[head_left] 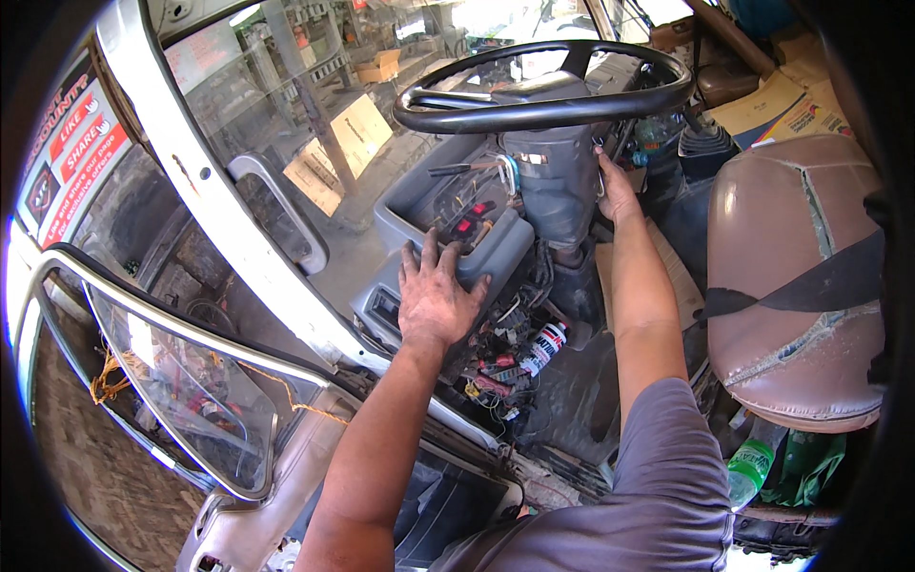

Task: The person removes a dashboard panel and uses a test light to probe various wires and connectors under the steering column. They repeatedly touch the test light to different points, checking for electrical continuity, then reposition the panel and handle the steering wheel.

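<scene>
My left hand (438, 297) rests with fingers spread on the edge of the grey dashboard panel (519, 238), holding nothing. In that panel's open tray lie a red-and-black item (469, 221) and some tools. My right hand (618, 194) reaches to the right side of the steering column (553, 191), below the black steering wheel (543, 116). Its fingers are bent against the column around something small and partly shiny, too hidden to name. Beneath the panel hang bundled wires and connectors (496, 367), with a white-and-red spray can (546, 345) beside them.
A brown seat (801, 353) with split, taped upholstery stands on the right. At the left are the open door (181, 381) with its window glass and the white door pillar (214, 181). A green-labelled bottle (751, 467) lies below the seat. Cardboard (672, 272) covers part of the floor.
</scene>
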A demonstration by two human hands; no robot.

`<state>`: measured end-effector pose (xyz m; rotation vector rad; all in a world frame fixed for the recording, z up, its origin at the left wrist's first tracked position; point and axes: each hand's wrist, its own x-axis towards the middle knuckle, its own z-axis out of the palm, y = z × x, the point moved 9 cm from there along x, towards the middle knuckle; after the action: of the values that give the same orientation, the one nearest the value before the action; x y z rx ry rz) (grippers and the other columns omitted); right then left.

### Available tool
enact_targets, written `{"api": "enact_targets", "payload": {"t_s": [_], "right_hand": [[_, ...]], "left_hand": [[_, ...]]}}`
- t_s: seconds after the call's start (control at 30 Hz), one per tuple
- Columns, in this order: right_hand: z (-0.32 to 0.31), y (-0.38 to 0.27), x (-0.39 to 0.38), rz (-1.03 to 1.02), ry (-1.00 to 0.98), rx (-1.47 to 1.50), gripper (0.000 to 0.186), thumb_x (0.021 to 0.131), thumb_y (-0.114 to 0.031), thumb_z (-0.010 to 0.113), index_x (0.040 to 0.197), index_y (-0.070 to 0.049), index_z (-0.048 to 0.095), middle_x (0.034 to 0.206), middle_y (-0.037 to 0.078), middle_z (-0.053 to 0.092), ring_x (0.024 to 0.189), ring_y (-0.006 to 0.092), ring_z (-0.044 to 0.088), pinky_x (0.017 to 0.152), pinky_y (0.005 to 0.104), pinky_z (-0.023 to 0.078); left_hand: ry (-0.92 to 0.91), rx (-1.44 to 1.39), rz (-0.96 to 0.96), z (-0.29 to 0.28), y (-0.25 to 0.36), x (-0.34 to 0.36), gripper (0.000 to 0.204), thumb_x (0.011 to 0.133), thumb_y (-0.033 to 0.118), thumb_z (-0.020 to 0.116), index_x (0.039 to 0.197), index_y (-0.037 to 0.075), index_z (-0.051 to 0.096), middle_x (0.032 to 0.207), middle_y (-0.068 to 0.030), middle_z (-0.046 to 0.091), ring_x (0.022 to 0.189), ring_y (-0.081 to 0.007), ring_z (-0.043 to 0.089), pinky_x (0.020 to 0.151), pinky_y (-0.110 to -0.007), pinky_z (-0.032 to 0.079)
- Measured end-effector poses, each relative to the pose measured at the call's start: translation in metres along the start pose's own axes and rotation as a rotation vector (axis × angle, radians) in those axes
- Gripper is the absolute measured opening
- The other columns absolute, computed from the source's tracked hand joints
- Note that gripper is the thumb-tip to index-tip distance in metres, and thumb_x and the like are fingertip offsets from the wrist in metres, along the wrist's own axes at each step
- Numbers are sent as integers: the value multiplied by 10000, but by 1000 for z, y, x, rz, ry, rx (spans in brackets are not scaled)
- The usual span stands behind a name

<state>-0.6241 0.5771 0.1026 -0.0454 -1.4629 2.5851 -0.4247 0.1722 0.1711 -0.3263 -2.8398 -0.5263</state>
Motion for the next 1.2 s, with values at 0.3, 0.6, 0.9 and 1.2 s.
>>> {"api": "enact_targets", "payload": {"t_s": [0.3,0.6,0.9,1.2], "right_hand": [[2,-1,-18,-53,117,-89,645,1082,-544,744,1490,-46,698,1503,99,718,1367,260,648,1191,438,484],[-48,27,-68,-390,539,-251,625,1105,-530,701,1484,-34,690,1353,77,738,1198,214,678,1006,398,536],[-16,146,-288,-499,901,-68,205,1145,-149,630,1272,-4,700,1087,37,734,983,156,692,879,321,564],[91,148,-574,-443,210,-847,259,1058,-34,737,1314,-3,715,1112,148,765,993,243,753,902,351,581]], "left_hand": [[16,20,13,2,-1,1,690,992,508,780,1574,171,623,1787,-182,380,1639,-560,298,1356,-614,310],[29,18,8,6,-2,2,707,991,528,783,1586,180,622,1800,-182,371,1653,-546,282,1372,-593,282],[59,36,10,1,1,1,712,997,540,769,1585,164,626,1789,-191,405,1628,-558,326,1368,-575,302],[112,6,39,3,-3,-4,665,994,502,788,1564,188,653,1784,-168,428,1601,-548,378,1352,-568,332]]}}
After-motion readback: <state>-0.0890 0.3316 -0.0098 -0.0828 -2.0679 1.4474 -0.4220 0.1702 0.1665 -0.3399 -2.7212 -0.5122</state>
